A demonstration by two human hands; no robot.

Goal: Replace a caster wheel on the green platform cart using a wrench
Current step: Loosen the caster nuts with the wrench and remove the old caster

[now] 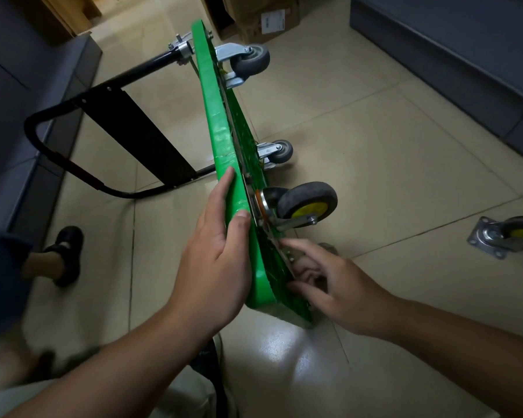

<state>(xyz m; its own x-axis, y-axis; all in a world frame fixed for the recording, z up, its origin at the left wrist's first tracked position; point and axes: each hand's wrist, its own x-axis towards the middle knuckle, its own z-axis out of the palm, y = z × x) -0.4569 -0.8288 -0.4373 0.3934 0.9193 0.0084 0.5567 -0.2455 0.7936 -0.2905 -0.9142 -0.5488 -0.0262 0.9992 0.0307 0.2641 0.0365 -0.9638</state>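
Green plastic lies under the straight fingers (pixel 221 191) of the left hand (pixel 215 267). They press flat along the raised edge of the green platform cart (pixel 221 128), with the thumb laid over the rim. I judge this steadies the deck, which stands on its long side on the tiled floor (pixel 375 146) so the underside faces right and can be reached.

The right hand (pixel 335 285) reaches to that underside at the near corner. Its fingers (pixel 299 245) are loosely curled against a metal mounting plate (pixel 288 255). Blur hides whether they pinch a bolt or only touch, so I cannot tell.

Just beyond the plate sits one yellow-hubbed caster (pixel 308 203), bolted to the deck. Further along I count two small grey casters (pixel 280 150) (pixel 251 60), which makes three wheels on the cart. One loose caster (pixel 507 236), also yellow-hubbed, lies on the floor well apart to the right, within reach for the swap. I see no wrench.

One black handle (pixel 73 116) sticks out to the left. One shoe (pixel 65 251) shows near it, and cardboard boxes (pixel 254 19) stand beyond the far end.
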